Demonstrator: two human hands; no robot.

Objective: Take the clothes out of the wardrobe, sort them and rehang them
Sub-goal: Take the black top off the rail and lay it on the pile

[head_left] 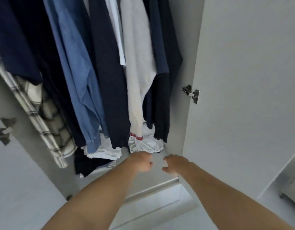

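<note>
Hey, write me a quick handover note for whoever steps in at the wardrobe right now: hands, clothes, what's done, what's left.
Left hand: fingers curled, low over the wardrobe floor, holding nothing visible.
Right hand: fingers loosely spread beside it, empty.
Clothes: the dark navy tops, light blue denim shirt, pale grey sweatshirt with red-striped cuff and checked cream shirt all hang inside. A crumpled white heap and a dark folded garment lie on the wardrobe's floor.
Done: nothing visibly removed.
Left: take everything out, sort, rehang.
</note>
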